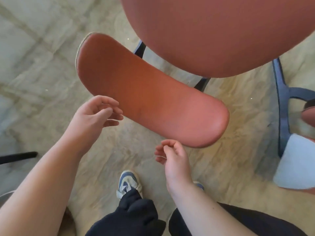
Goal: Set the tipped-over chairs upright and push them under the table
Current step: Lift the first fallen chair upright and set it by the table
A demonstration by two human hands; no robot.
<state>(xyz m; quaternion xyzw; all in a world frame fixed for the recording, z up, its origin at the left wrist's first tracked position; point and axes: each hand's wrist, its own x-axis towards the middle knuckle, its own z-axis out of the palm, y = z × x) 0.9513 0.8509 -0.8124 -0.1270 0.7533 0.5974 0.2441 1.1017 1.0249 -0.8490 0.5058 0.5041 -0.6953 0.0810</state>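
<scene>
A chair with a red-brown padded seat (221, 34) and a curved red-brown backrest (153, 96) stands upright right below me, its dark blue metal frame (279, 92) showing under the seat. My left hand (97, 114) hovers at the backrest's left lower edge, fingers loosely curled and holding nothing. My right hand (172, 155) hangs just below the backrest's right end, fingers half curled, also holding nothing. Neither hand touches the chair. No table is in view.
Part of a second chair (308, 114) with a red-brown pad and a white cloth (296, 164) shows at the right edge. A black leg or bar (18, 157) pokes in at the left. My feet stand on the beige stone floor (51, 48).
</scene>
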